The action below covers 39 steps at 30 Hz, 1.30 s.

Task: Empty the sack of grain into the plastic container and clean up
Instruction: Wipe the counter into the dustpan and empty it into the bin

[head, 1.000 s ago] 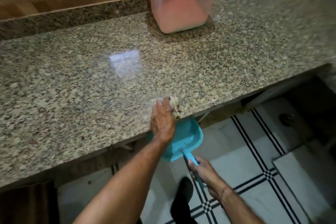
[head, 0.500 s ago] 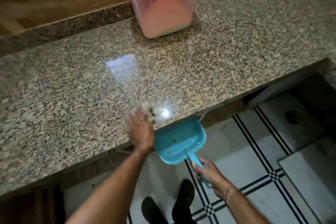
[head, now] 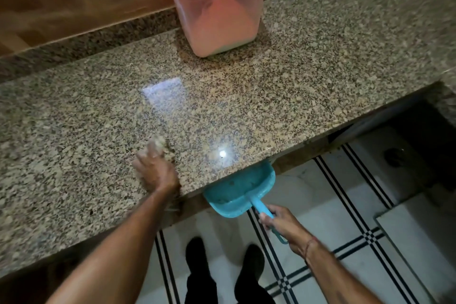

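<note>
A clear plastic container (head: 217, 15) with a red lid stands at the back of the granite counter (head: 308, 86), holding pale grain. My left hand (head: 155, 173) lies blurred on the counter near its front edge, with a pale crumpled wad (head: 158, 143) at its fingertips; the fingers look curled round it. My right hand (head: 283, 227) grips the handle of a teal dustpan (head: 237, 190). The pan is held just below the counter's front edge, to the right of my left hand. A few dark specks lie in the pan. No sack is in view.
A wooden wall panel (head: 74, 2) runs behind the counter. Below are white floor tiles with black stripes (head: 357, 237) and my two dark shoes (head: 222, 269). A dark opening (head: 419, 145) lies under the counter at the right.
My left hand has slid left along the counter with the wad, away from the dustpan. The dustpan stays under the counter edge in my right hand.
</note>
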### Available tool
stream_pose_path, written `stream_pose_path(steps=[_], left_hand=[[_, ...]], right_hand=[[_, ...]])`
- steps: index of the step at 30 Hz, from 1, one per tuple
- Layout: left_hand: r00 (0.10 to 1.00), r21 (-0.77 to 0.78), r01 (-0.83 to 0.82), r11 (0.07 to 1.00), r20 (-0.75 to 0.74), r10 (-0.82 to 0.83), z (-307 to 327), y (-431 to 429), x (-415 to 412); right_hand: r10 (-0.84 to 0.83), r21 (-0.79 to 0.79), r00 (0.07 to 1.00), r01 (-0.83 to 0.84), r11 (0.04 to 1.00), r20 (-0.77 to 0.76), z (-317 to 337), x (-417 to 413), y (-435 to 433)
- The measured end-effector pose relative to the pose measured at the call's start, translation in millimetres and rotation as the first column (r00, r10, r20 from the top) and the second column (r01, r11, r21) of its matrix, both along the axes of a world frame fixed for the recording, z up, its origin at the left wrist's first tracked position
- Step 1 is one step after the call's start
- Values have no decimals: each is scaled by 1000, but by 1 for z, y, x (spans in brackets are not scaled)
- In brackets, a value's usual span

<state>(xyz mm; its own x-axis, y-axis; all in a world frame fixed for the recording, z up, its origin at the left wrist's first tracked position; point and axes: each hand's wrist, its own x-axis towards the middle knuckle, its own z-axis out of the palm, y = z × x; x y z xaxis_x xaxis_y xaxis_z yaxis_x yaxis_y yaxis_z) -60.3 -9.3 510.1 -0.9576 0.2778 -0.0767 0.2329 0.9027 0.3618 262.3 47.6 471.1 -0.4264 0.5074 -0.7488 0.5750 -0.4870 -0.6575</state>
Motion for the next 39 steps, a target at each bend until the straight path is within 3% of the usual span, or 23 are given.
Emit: stream_pose_path(steps=[3, 5, 9, 12, 15, 16, 18, 20, 21, 22, 25, 28, 30, 32, 35, 36, 37, 39], left_hand=[[929, 93, 371, 924, -61, -366, 1, 27, 43], [861, 143, 505, 851, -21, -508, -3, 40, 53], [972, 289, 224, 931, 0, -234, -8, 56, -3], [992, 230, 42, 972, 110, -69, 2, 56, -66], [993, 137, -57, 989, 114, 41, 5, 62, -96], [994, 167, -7, 986, 112, -12, 10, 67, -91], [947, 314, 276, 908, 71, -313, 20, 78, -64], [766, 350, 600, 719, 5, -643, 24, 83, -32], [686, 314, 696, 646, -27, -727, 18, 83, -25], [669, 283, 719, 635, -30, -743, 13, 85, -27], [841, 272, 527, 805, -33, -539, 12, 83, -77], [937, 90, 349, 933, -38, -347, 3, 57, -143], [941, 65, 337, 939, -37, -335, -4, 40, -158], [895, 108, 444, 890, -13, -445, 0, 38, -143], [669, 83, 743, 664, -121, -733, 2, 34, -107], [646, 68, 763, 643, -98, -757, 3, 30, -106], [687, 102, 726, 680, -112, -717, 5, 27, -108], [863, 185, 505, 843, -92, -497, 3, 16, -127]], right_hand=[[18, 1, 999, -18, 1000, 33, -2, 2, -1], [25, 9, 998, -26, 1000, 60, -1, 3, -3], [-47, 42, 993, 43, 998, 104, 6, 0, -10], [-128, 44, 986, 123, 991, 110, 6, -7, -19], [-177, 66, 977, 171, 983, 117, 1, -17, -27], [-198, 71, 973, 190, 979, 120, -2, -22, -29], [-223, 70, 965, 215, 974, 138, -5, -29, -34], [-241, 75, 957, 232, 970, 160, -10, -35, -38], [-250, 76, 954, 240, 968, 167, -11, -38, -40], [-258, 76, 951, 248, 966, 169, -11, -40, -43], [-275, 80, 947, 265, 961, 166, -5, -46, -45], [-288, 72, 945, 280, 957, 155, -2, -48, -45], [-297, 59, 945, 291, 955, 140, -2, -54, -46], [-300, 41, 946, 297, 954, 125, -1, -61, -45], [-258, 25, 958, 257, 966, 123, -2, -71, -44], [-234, 26, 965, 232, 972, 121, -2, -75, -44], [-214, 30, 970, 212, 977, 115, -2, -80, -43], [-187, 43, 976, 183, 982, 115, -4, -86, -43]])
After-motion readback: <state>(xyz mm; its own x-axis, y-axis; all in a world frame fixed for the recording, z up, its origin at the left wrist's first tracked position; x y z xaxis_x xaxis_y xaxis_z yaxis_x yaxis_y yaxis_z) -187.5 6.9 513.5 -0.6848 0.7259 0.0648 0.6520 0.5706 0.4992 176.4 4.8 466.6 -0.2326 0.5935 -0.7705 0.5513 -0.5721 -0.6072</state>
